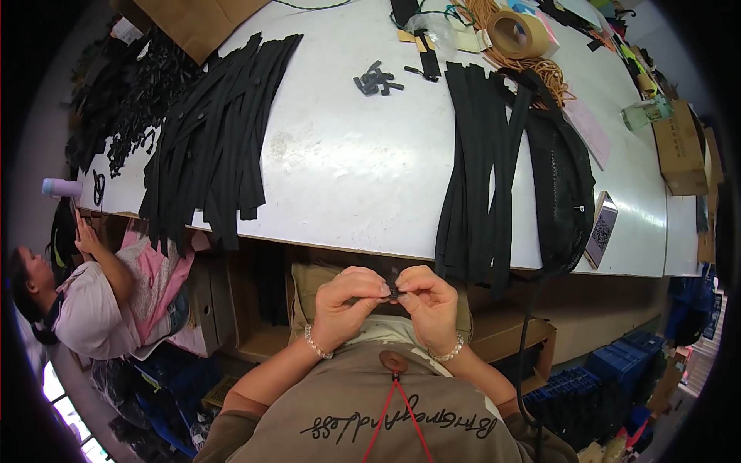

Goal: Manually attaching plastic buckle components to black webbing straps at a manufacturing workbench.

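Observation:
My left hand [350, 305] and my right hand [427, 305] meet in front of my chest, just below the table's near edge. Between their pinched fingertips is a small black piece [394, 287]; its exact kind is too small to make out. Both hands grip it from opposite sides. Further off on the white table [347, 170] lies a little pile of small black plastic pieces [377, 80]. Black webbing straps [224, 131] are spread in a thick layer to the left. More black straps [475, 170] hang over the near edge at the right.
Beside the right straps lie a black zippered bag [559, 185] and a phone [601, 230]. A tape roll [519, 35] and orange cord [544, 76] sit at the back, a cardboard box [679, 147] far right. Another person [108, 301] sits at the left. A dark cable [525, 347] hangs at my right.

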Motion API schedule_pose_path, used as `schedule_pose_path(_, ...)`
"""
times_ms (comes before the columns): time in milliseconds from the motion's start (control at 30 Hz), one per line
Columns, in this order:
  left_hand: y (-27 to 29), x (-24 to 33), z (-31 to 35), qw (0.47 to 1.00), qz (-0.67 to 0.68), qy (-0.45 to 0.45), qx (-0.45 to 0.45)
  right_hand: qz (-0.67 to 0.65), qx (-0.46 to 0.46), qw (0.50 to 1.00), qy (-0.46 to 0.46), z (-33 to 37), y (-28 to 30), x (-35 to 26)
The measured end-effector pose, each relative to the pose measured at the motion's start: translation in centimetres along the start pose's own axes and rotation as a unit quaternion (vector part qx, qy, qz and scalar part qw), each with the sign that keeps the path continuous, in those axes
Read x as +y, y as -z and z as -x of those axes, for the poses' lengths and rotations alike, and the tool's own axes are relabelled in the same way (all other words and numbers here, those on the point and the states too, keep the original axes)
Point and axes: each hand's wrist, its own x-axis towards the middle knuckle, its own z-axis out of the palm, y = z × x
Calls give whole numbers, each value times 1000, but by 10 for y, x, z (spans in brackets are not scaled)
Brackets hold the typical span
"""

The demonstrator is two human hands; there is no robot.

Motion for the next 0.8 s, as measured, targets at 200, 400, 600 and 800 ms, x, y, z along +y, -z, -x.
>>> schedule_pose_path(200, 0, -3, 4, 1000, -1, -10, -3, 3, 3, 1000, 6, 4, -1, 0)
schedule_pose_path(400, -3, -10, 10, 999, 40, 16, 10, 9, 10, 1000, -12, 6, 0, 0)
schedule_pose_path(600, -4, -13, 11, 967, 109, 228, 43, 15, 69, 986, -152, 4, 1, 0)
schedule_pose_path(800, -2, -36, 6, 917, 189, 348, 44, 14, 79, 965, -248, -7, 15, 16)
